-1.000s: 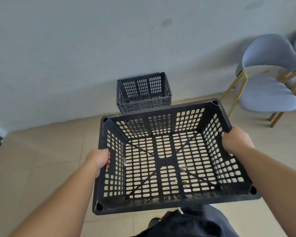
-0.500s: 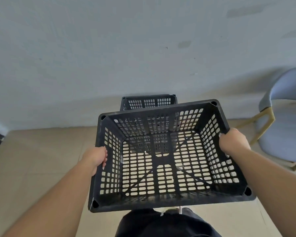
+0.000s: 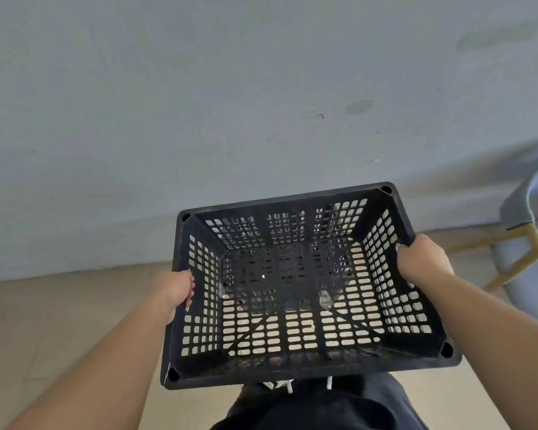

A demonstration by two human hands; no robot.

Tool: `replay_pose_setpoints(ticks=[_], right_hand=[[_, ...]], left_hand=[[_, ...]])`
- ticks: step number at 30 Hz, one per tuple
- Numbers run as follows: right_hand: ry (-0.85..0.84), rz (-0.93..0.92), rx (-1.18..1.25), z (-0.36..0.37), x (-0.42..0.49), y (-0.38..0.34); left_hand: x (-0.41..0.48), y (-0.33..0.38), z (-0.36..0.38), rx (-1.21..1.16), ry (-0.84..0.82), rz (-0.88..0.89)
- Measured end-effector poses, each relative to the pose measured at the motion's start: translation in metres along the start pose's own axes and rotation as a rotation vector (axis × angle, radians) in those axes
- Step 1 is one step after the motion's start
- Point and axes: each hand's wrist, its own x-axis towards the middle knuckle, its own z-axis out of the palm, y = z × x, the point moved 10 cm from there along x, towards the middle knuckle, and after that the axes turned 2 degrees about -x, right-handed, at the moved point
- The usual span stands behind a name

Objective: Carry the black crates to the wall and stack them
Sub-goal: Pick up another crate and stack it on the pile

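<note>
head view: a black crate [image 3: 305, 290] sits in the middle of the picture, open side up, held off the floor [image 3: 59, 321] in front of the person's dark trousers [image 3: 317, 405]. the wall [image 3: 230, 103] fills everything from 10 to 2 o'clock and looks close, with its foot just beyond the crate's far rim.

the left hand [image 3: 176, 290] grips the crate's side at 9 o'clock, fingers curled over the rim with the tips showing inside. the right hand [image 3: 423, 262] wraps the opposite rim at about 2 o'clock, a little farther forward. one hand on each short side spreads the load and keeps the crate roughly level, which probably helps when lowering it squarely. both forearms reach in from the bottom corners, elbows out, wrists nearly straight.

the near holes in the crate's bottom show pale floor, while the far ones look dark — something dark lies underneath, but i cannot tell what.

a grey chair [image 3: 528, 243] with yellowish legs stands at 3 o'clock, apart from the crate. the carry looks nearly done — setting down seems next.
</note>
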Motion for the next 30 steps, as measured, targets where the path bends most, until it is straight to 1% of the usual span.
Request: replay_pose_setpoints(ticks=[7, 14, 23, 30], right_hand=[[-0.012, 0.069, 0.026, 0.013, 0.054, -0.042], [-0.057, 0.044, 0.006, 0.026, 0.129, -0.08], [-0.097, 0.071, -0.009, 0.055, 0.193, -0.115], [-0.102, 0.114, -0.023, 0.074, 0.216, -0.127]], left_hand=[[0.066, 0.063, 0.008, 0.038, 0.006, -0.002], [0.114, 0.107, 0.031, 0.044, 0.054, -0.015], [0.18, 0.131, 0.06, 0.009, 0.039, -0.056], [0.221, 0.139, 0.076, 0.01, 0.003, -0.087]])
